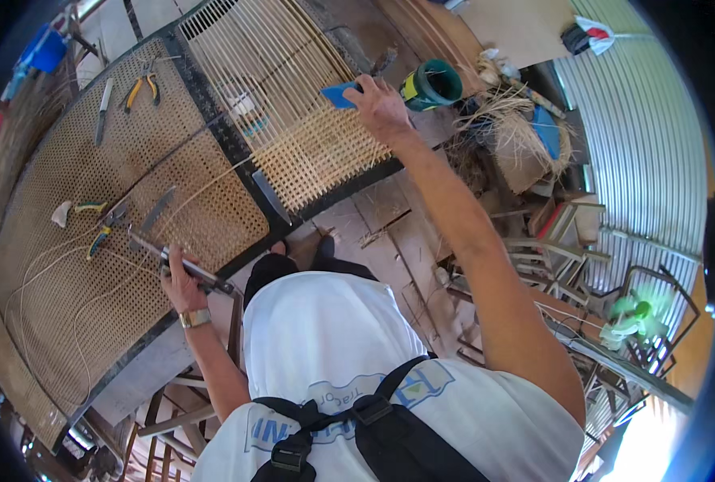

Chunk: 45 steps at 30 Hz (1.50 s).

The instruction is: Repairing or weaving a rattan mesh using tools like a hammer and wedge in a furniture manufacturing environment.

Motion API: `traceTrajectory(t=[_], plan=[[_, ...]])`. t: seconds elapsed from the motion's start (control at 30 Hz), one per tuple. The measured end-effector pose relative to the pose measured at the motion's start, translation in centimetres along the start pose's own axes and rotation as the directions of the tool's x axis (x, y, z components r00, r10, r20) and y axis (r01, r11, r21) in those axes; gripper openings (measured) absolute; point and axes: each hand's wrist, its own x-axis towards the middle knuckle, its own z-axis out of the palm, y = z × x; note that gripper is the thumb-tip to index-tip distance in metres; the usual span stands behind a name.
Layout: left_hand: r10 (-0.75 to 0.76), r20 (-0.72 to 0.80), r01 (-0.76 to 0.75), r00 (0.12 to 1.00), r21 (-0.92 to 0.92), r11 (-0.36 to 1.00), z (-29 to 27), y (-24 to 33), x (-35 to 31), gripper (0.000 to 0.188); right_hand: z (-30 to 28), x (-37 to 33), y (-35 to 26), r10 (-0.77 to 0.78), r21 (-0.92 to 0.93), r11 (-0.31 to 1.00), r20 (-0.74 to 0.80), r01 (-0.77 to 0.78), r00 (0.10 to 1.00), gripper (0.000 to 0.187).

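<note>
My right hand point(381, 111) is closed on a flat blue piece point(340, 95), perhaps a plastic scraper, above the half-woven cane section point(317, 157) of a black-framed panel. Bare parallel strands point(269, 48) run beyond the weave. My left hand point(182, 281) grips a long grey metal tool point(200, 273) whose exact kind I cannot make out, over the finished cane mesh point(132, 313) at the left. Near it lie pliers with yellow-and-blue handles point(104, 229) and a knife blade point(160, 209). A flat metal blade point(271, 197) rests on the frame's black crossbar.
Yellow-handled pliers point(143, 90) and a knife point(104, 111) lie on the far mesh. A green bucket point(434, 84) stands beyond my right hand, with cane scraps point(510, 120) beside it. Wooden chair frames point(558, 245) and a green fan point(639, 312) stand at the right.
</note>
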Motion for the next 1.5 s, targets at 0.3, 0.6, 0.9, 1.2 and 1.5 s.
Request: traceTrajectory(t=[0.3, 0.6, 0.9, 1.2, 1.5], plan=[[0.072, 0.083, -0.079, 0.994, 0.088, 0.993, 1.2, -2.0, -3.2, 0.031, -7.9, -9.1, -5.4, 0.241, 0.131, 0.952, 0.241, -0.278, 0.940, 0.022], [0.095, 0.078, -0.100, 0.992, 0.059, 0.993, -0.2, -2.1, -3.8, 0.031, 8.6, -9.2, -15.3, 0.325, 0.186, 0.918, 0.150, -0.350, 0.934, 0.024], [0.075, -0.033, -0.074, 0.997, 0.023, 0.997, -2.4, -0.3, -2.4, 0.031, 3.0, 0.7, -1.1, 0.527, -0.034, 0.840, -0.193, -0.542, 0.828, 0.019], [0.053, -0.054, -0.053, 0.997, 0.002, 0.999, -1.9, -0.7, -1.3, 0.030, 11.8, 0.7, -22.0, 0.184, 0.478, 0.861, 0.024, -0.173, 0.983, 0.030], [0.077, 0.081, -0.089, 0.994, 0.149, 0.985, 1.4, 2.5, -0.6, 0.034, 5.7, 3.3, -29.2, 0.226, 0.439, 0.845, 0.227, -0.307, 0.947, 0.049]])
